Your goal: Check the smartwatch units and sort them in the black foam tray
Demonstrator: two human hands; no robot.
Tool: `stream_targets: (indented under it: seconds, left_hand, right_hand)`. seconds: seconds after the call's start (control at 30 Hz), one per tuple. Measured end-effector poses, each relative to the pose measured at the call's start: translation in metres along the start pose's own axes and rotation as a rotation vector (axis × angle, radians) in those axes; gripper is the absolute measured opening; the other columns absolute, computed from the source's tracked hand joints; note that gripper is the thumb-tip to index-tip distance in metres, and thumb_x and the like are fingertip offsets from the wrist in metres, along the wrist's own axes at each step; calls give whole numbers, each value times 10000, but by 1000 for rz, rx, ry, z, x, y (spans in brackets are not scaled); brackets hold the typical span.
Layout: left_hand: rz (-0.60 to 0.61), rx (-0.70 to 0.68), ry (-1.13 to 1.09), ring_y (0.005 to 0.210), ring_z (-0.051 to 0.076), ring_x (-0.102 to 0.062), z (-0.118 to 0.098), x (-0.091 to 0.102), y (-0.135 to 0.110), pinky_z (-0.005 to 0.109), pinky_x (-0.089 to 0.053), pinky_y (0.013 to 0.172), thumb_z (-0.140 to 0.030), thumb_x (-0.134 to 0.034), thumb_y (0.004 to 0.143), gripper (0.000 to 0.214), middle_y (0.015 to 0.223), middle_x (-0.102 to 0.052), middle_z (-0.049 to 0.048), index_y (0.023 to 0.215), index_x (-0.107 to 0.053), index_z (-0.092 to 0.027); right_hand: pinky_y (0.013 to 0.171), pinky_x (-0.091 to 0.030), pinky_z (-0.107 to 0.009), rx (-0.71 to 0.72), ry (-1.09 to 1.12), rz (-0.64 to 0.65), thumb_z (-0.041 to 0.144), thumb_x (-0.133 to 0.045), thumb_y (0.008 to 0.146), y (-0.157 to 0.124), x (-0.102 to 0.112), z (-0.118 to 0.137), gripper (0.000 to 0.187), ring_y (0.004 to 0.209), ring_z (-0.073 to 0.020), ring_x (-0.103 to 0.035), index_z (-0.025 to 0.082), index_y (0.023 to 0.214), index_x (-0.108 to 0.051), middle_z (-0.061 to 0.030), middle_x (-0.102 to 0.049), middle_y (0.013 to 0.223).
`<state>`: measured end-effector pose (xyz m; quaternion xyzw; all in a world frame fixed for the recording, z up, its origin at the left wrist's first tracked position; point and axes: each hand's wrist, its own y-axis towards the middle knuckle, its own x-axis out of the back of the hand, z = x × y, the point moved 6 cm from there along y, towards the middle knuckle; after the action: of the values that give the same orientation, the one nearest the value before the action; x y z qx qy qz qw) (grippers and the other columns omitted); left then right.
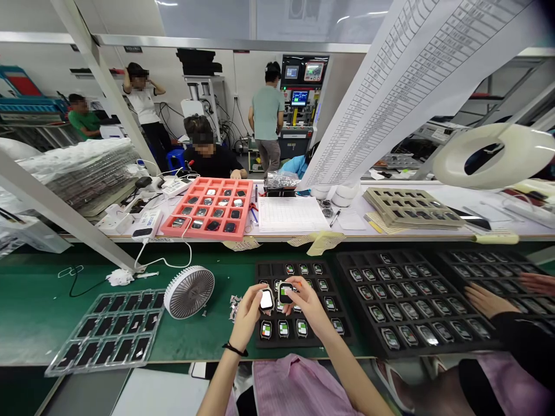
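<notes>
Green worktop (pixel 52 306) carries a black tray (pixel 299 338) of watch bodies, its middle slots hidden behind the hands, while a printed chart (pixel 416 75) hangs at upper right, its columns too small to read, and no brand is legible. Left hand (pixel 247 318) and right hand (pixel 306 303) sit over the tray, close together, each pinching a watch between fingers and thumb: left watch (pixel 266 299) shows a white screen, right watch (pixel 285 293) a green patch. A co-worker's hand (pixel 489 300), cut off by the frame's right edge, lies spread on a further black tray (pixel 472 260).
</notes>
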<state>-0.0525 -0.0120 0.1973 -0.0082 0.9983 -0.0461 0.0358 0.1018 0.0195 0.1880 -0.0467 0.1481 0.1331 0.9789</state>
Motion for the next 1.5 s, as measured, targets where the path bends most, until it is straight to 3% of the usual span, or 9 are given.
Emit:
stream_targets:
  seconds: [0.17, 0.3, 0.4, 0.53, 0.63, 0.77, 1.07, 1.27, 1.5]
  left_hand:
    - [13, 16, -9, 453, 60, -374, 0, -2, 1, 198, -315, 394, -568, -536, 809, 451, 724, -570, 5, 1007, -606, -168]
    - [32, -12, -22, 500, 69, -423, 3, -3, 2, 196, -340, 405, -525, -556, 812, 481, 916, -629, 66, 1147, -550, -179]
    - [43, -39, -37, 695, 128, -569, 3, -3, 2, 233, -472, 543, -470, -596, 794, 492, 1188, -583, 119, 1205, -504, -214]
    - [61, -35, -49, 860, 170, -611, 3, -4, 2, 290, -517, 739, -422, -625, 786, 495, 1211, -572, 113, 1213, -481, -217]
    - [37, -25, -32, 688, 121, -572, 4, -1, 3, 231, -476, 568, -461, -603, 800, 459, 1081, -612, 96, 1163, -518, -193]
    - [17, 2, 26, 451, 45, -372, 5, 1, 4, 198, -318, 403, -541, -538, 821, 466, 856, -623, 46, 1096, -569, -166]
    - [30, -26, 10, 503, 61, -418, 1, -1, 4, 190, -320, 403, -535, -572, 796, 496, 1005, -623, 82, 1146, -538, -185]
    - [24, 7, 46, 419, 24, -343, 2, 2, 5, 200, -302, 407, -572, -489, 832, 497, 904, -623, 50, 1102, -573, -163]
    - [23, 5, 57, 414, 41, -385, 8, 5, 8, 203, -306, 397, -573, -481, 840, 480, 806, -614, 33, 1062, -601, -164]
  right_hand:
    - [439, -503, -274, -13, 0, -14, 459, -600, 827, -1, 1, 3, 267, 465, -142, -605, 237, 961, -535, 7, -618, 731]
    - [466, -538, -283, -19, 13, 26, 441, -622, 813, 1, 1, 1, 293, 554, -141, -630, 245, 1010, -531, -31, -624, 913]
    - [506, -567, -298, 11, 29, 67, 391, -666, 786, 2, 2, 0, 338, 635, -144, -643, 264, 1060, -515, -56, -594, 1063]
    - [534, -572, -292, 20, 15, 84, 338, -717, 748, 3, 2, 0, 392, 695, -166, -668, 272, 1069, -501, -60, -577, 1109]
    - [510, -559, -279, 1, 8, 39, 368, -714, 749, 3, 2, 3, 352, 607, -149, -657, 253, 1012, -512, -44, -610, 1012]
    - [497, -544, -273, -40, -19, -5, 412, -652, 803, 2, 1, 8, 277, 517, -125, -631, 236, 973, -522, -21, -631, 918]
    - [500, -540, -275, -13, 7, -9, 393, -706, 758, 3, -2, 10, 313, 528, -135, -644, 240, 961, -523, -10, -632, 925]
    - [486, -529, -272, -18, -15, -15, 421, -691, 767, 3, -4, 12, 309, 504, -130, -635, 232, 950, -531, -3, -631, 882]
    - [465, -514, -266, -35, -13, -23, 495, -621, 804, 6, -4, 11, 312, 466, -135, -617, 224, 937, -542, 23, -617, 701]
